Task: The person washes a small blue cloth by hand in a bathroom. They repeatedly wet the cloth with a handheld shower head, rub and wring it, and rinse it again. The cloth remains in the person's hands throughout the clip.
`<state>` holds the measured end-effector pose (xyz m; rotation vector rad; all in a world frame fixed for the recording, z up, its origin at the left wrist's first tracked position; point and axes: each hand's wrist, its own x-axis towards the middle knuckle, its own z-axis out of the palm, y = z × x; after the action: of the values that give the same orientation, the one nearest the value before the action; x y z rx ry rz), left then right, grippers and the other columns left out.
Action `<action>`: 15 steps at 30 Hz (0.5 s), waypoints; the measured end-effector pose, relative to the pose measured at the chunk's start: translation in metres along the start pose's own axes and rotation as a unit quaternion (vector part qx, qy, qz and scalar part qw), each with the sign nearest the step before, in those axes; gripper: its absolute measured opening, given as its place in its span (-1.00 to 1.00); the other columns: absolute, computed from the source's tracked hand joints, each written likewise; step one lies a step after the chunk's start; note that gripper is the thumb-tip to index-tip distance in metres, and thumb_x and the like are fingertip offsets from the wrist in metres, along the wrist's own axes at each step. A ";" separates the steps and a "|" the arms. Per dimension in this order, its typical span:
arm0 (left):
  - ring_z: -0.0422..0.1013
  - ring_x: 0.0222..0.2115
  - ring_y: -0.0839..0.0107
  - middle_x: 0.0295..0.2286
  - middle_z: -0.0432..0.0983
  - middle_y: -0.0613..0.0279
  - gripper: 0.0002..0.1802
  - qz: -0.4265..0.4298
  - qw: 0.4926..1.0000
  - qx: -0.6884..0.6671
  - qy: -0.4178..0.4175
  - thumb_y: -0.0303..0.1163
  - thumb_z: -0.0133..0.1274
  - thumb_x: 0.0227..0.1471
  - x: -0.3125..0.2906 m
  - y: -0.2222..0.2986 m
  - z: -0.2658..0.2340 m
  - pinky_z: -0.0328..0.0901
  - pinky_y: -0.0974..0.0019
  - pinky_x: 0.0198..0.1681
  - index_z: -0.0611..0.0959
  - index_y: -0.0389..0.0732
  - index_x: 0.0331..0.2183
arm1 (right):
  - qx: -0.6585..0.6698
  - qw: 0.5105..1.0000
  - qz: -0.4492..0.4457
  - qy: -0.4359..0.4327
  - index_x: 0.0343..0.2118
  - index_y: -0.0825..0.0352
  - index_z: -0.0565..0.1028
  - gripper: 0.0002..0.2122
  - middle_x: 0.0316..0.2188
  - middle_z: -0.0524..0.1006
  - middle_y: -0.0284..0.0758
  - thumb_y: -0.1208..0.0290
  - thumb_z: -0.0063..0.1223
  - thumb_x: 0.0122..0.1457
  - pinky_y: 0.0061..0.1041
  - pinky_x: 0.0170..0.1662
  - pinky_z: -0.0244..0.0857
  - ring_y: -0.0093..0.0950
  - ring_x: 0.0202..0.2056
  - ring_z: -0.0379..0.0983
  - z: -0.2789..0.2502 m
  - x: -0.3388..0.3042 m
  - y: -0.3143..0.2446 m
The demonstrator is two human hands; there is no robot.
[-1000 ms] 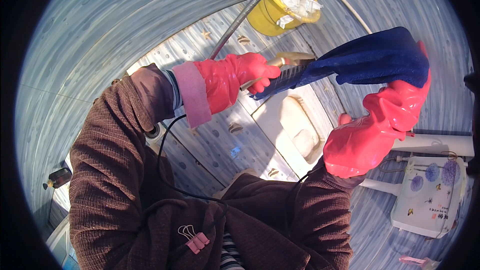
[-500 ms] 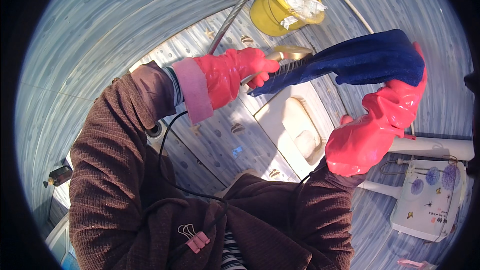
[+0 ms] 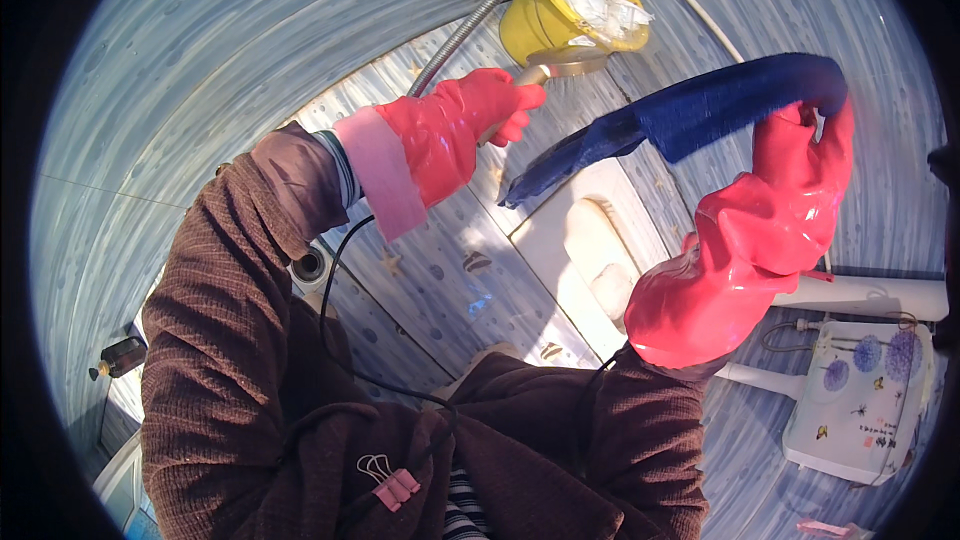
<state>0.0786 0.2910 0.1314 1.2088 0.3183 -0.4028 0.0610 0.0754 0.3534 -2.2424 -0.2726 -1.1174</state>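
Note:
My left hand (image 3: pixel 440 135), in a red rubber glove with a pink cuff, is closed around the handle of a gold-toned shower head (image 3: pixel 572 62). The head points away to the right, just below the yellow bucket. Raised at the right, my gloved right hand (image 3: pixel 755 240) grips one end of a dark blue cloth (image 3: pixel 690 118). The cloth bends over the fingertips and stretches leftward, its narrow free end hanging in the air below the shower head. A gap separates the shower head from the cloth.
A yellow bucket (image 3: pixel 525 25) full of crumpled white paper stands at the back by a metal hose (image 3: pixel 480 25). Below the cloth is a white squat toilet (image 3: pixel 550 235) in the floor. A flower-patterned cistern (image 3: pixel 850 410) and white pipe (image 3: pixel 870 296) are at the right; a round drain (image 3: pixel 308 265) lies left.
My left hand has moved the shower head up and away from the cloth. Thin streaks under the head no longer show. The cloth's free end has dropped slightly; my right hand has shifted a little.

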 end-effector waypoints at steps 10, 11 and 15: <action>0.46 -0.52 0.50 -0.50 0.52 0.31 -0.62 0.068 0.996 0.006 0.051 -0.10 0.31 0.07 -0.005 0.010 -0.013 0.38 0.36 -0.44 0.56 -0.18 -0.31 | 0.515 0.720 0.463 -0.051 0.02 0.49 0.46 -0.68 -0.09 0.56 0.01 0.35 0.10 0.34 -0.08 -0.08 0.59 -0.08 -0.11 0.57 0.132 -0.082 0.140; 0.46 -0.51 0.50 -0.51 0.53 0.31 -0.62 0.076 0.995 0.009 0.060 -0.09 0.31 0.07 -0.005 0.008 -0.013 0.38 0.36 -0.43 0.57 -0.18 -0.32 | 0.427 0.735 0.511 -0.128 0.04 0.48 0.45 -0.64 -0.07 0.55 0.01 0.34 0.13 0.30 -0.09 -0.06 0.58 -0.09 -0.09 0.56 0.149 -0.111 0.160; 0.47 -0.49 0.47 -0.46 0.55 0.29 -0.60 0.066 0.997 0.016 0.044 -0.06 0.31 0.07 0.001 0.005 -0.016 0.40 0.33 -0.41 0.58 -0.18 -0.29 | 0.194 0.747 0.537 -0.340 0.12 0.45 0.39 -0.47 0.02 0.50 0.01 0.29 0.29 0.15 -0.13 0.02 0.51 -0.11 0.00 0.51 0.198 -0.219 0.240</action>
<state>0.0813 0.3076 0.1302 1.2739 0.3072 -0.2407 0.1579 0.0236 -0.0107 -1.8027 0.4483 0.3670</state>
